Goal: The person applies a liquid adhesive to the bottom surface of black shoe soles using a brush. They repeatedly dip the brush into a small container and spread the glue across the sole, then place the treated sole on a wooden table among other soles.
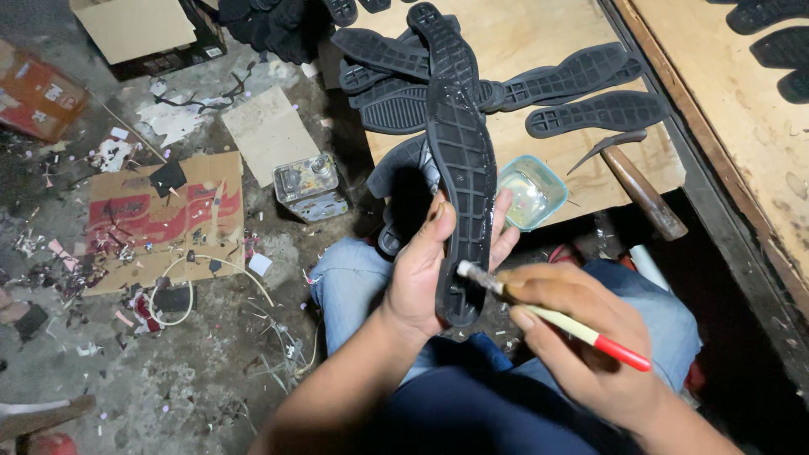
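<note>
Rubber shoe sole (459, 160), black and ridged, stands in front of the person's knees, gripped at its lower end by the left hand (425, 270) and met from the right by the brush (552, 316). The left hand is curled around the sole, thumb along its near edge and fingers (503, 227) showing behind the far edge. The right hand (581, 337) pinches the brush, a pale handle with a red end, its bristled tip touching the sole's lower part. The sole's long axis runs nearly upright in the view, narrow end low in the hand, toe pointing up and away over the wooden bench (539, 152), where other black soles (590, 109), a small glue tub (529, 192) and a hammer (640, 190) lie.
</note>
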